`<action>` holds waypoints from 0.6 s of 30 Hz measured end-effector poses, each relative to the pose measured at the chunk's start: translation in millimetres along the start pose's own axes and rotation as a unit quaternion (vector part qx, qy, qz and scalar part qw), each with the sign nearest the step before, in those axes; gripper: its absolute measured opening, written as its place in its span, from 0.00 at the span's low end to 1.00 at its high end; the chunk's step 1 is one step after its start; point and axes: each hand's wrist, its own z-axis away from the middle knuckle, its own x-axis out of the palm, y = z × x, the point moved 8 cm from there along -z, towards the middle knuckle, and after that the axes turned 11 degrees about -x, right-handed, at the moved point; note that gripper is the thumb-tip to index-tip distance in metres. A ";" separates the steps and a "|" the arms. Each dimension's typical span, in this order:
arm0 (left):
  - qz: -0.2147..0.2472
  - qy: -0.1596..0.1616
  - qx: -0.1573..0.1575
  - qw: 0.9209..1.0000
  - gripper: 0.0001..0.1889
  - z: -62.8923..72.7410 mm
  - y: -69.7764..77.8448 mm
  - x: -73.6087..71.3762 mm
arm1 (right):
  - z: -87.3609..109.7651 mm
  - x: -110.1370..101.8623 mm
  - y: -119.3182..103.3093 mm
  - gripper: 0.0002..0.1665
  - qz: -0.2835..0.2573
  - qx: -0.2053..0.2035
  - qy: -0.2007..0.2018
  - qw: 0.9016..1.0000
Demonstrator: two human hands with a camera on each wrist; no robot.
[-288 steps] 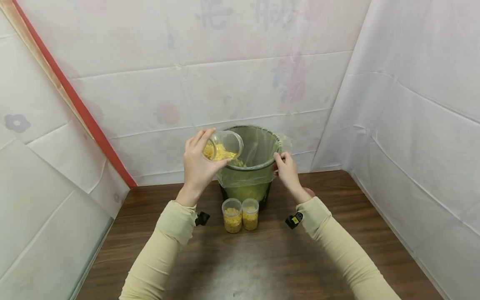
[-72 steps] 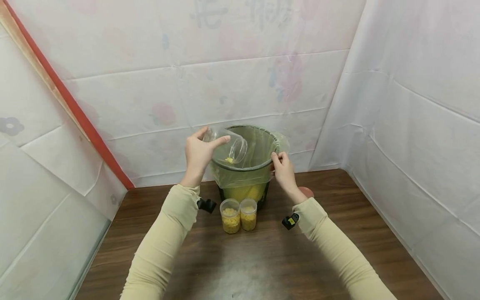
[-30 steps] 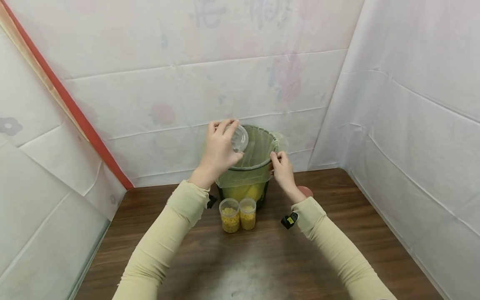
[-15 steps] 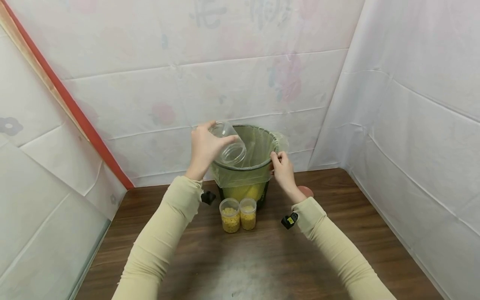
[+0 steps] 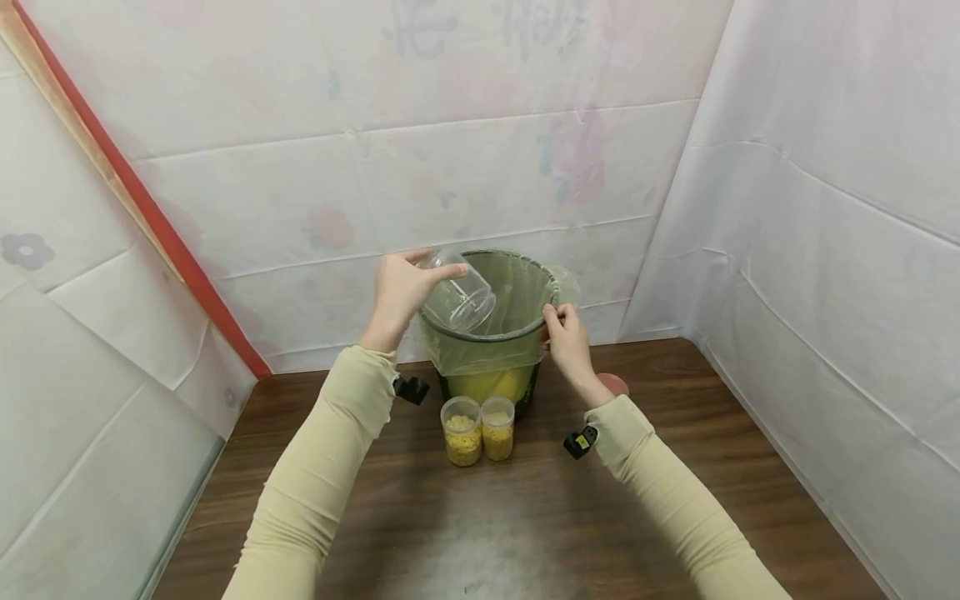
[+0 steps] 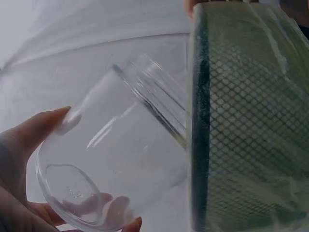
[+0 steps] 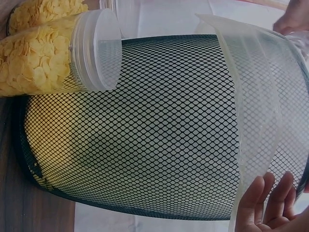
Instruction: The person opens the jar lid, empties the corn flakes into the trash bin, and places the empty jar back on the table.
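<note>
My left hand (image 5: 401, 292) holds a clear plastic jar (image 5: 468, 298), tilted with its mouth down over the bin's left side. No flakes show inside it, and in the left wrist view the jar's walls (image 6: 120, 135) look bare. A dark mesh wastebasket (image 5: 491, 385) stands upright, its rim wrapped by a thin greenish plastic liner (image 5: 480, 357). With thumb and fingers, my right hand (image 5: 572, 340) grips the rim and liner on the right side. Yellow flakes glow through the mesh near the bottom in the right wrist view.
Two clear jars of yellow flakes, one wider (image 5: 463, 446) and one narrower (image 5: 498, 442), stand side by side before the bin on the wooden table (image 5: 510, 533). A reddish round object (image 5: 615, 384) lies behind my right wrist. White sheeting (image 5: 300, 208) surrounds the table.
Yellow flakes have left the tilted jar, which held many 9.6 s ago and a few 2.4 s ago. My left hand turned inward, then back outward. My right hand stayed on the rim.
</note>
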 end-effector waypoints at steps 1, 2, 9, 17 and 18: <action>-0.019 0.008 0.013 1.000 0.44 2.4 4.0 1.1 | -0.2 -0.4 -0.1 0.20 -0.001 0.000 0.001 1.000; -0.044 0.021 0.031 0.998 0.45 5.1 8.8 2.3 | -0.3 -0.9 -0.4 0.20 -0.002 0.000 0.002 1.000; -0.183 0.080 0.153 0.968 0.49 28.3 39.2 17.3 | -0.9 -1.0 0.1 0.19 -0.002 0.001 0.002 1.000; -0.272 0.109 0.340 0.894 0.47 54.5 56.1 37.6 | -1.7 0.8 2.0 0.20 -0.001 0.000 -0.006 1.000; -0.292 0.111 0.373 0.874 0.47 58.0 57.3 41.4 | -1.9 0.8 2.0 0.20 -0.003 0.000 -0.005 1.000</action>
